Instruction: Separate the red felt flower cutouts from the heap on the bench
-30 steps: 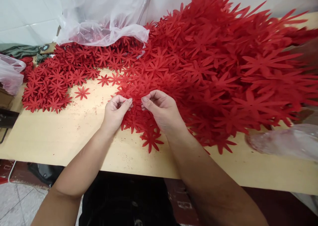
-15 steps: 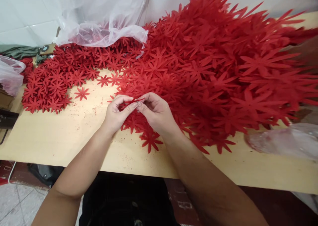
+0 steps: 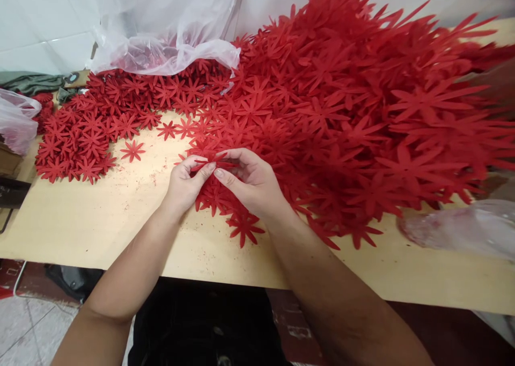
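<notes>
Between my hands is a red fabric flower cutout, seen nearly edge-on, with narrow petals. My left hand pinches it between thumb and fingers. On its other side, my right hand is curled round it, fingers behind and thumb in front. The fingertips partly hide the piece, and whether it is one layer or more cannot be made out. Both hands are just above the near edge of a large heap of red flower cutouts. A single flower cutout lies below my right wrist.
A second pile of smaller red flowers lies at the left, and a loose flower sits apart on the wooden table. Behind stands a translucent plastic bag. Another clear bag rests at the right edge.
My fingers have shifted slightly left, and the thumbs have moved a little apart. The held flower has turned so more of its petals show.
</notes>
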Motion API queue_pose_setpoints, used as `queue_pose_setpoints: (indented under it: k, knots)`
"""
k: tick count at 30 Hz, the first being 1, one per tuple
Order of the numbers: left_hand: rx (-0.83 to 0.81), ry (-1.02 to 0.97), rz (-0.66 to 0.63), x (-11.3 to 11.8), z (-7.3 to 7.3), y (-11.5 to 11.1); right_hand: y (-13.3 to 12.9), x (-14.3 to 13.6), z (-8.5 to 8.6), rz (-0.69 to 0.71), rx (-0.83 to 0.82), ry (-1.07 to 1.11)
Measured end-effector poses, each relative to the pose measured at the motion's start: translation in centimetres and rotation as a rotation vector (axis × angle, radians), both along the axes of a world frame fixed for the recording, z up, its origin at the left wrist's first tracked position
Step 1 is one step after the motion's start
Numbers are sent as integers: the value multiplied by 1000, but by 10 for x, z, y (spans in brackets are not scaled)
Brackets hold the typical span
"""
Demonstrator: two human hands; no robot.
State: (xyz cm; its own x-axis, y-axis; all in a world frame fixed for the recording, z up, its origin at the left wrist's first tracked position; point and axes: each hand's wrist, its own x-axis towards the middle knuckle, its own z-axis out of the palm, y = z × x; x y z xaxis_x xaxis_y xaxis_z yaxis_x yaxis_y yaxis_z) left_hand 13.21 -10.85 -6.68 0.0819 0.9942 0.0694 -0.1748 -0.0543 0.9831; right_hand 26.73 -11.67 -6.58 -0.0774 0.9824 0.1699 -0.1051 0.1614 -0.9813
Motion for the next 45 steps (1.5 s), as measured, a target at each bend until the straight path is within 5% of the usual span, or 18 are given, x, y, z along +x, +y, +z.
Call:
queue_pose_setpoints:
  k: [17, 28, 33, 40, 45]
  knots:
    - [-83, 109, -46, 1, 1, -3, 3, -2, 4, 41, -91, 92]
    - [46, 188, -81, 5, 2, -3, 7, 1, 7, -163, -107, 123]
    - [26, 185, -159, 5, 2, -5, 12, 8, 1, -261, -101, 118]
    - [-29, 89, -96, 4, 0, -3, 26, 28, -4, -430, -84, 226]
    - [-71, -6, -94, 4, 3, -3, 23, 19, 0, -413, -61, 212]
